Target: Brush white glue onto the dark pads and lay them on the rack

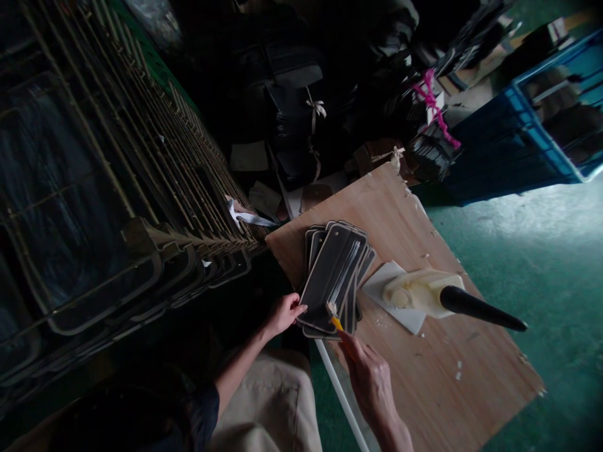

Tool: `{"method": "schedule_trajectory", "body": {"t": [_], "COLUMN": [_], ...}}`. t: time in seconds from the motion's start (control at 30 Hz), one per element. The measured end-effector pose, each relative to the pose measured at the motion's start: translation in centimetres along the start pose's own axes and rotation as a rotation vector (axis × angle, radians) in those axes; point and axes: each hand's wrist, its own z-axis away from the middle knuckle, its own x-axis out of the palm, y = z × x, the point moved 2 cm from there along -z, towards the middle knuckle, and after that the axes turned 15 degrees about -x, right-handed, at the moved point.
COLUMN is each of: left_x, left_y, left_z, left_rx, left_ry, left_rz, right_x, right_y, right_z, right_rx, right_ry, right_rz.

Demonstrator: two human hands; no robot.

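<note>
From the head camera, I look down on a bare plywood board (424,383) with a rough, chipped edge, which serves as my table. On its near-left corner lies a fanned stack of flat dark panels (330,273). They are long with rounded corners, matt on the face and paler along the thin edges.

My left hand (284,312) lies against the near-left edge of this stack. The fingers are loosely curled and the tips touch the lowest panels. If they really clamp the edge, I cannot tell.

My right hand (370,376) is closed around a small brush with a yellow handle (336,322). The pale bristles touch the near end of the top panel.

Just beside the stack, on the right, is 1 white square sheet (406,317). On it a cream plastic bottle (421,292) lies on its side, and its long black cone nozzle (480,309) points to the right. Small white crumbs are spread over the wood around it.

On the left stand dark wire racks (117,188) with thin metal bars. Behind the board are bundles of dark pieces, 1 of them tied with a pink cord (431,103), and a blue plastic crate (499,147) stands on the green floor (527,251).
</note>
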Motion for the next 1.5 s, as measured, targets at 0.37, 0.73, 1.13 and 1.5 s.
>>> {"method": "schedule_trajectory", "body": {"t": [0.37, 0.73, 1.13, 1.5], "left_x": [-0.3, -0.4, -0.9, -1.0], "left_y": [0.7, 0.7, 0.6, 1.1], "left_z": [0.3, 0.3, 0.4, 0.7], "left_rx": [0.011, 0.004, -0.024, -0.029], "left_ry": [-0.004, 0.004, -0.068, -0.053], "left_rz": [-0.021, -0.045, -0.009, -0.065], "right_x": [-3.4, -3.3, 0.5, -2.3], "right_y": [5.9, 7.9, -1.2, 6.5], "right_z": [-5.8, -11.0, -2.4, -11.2], "right_rx": [0.040, -0.045, 0.009, 0.075], "right_ry": [0.036, 0.398, -0.101, 0.363], "right_rz": [-0.155, 0.173, -0.277, -0.141]}}
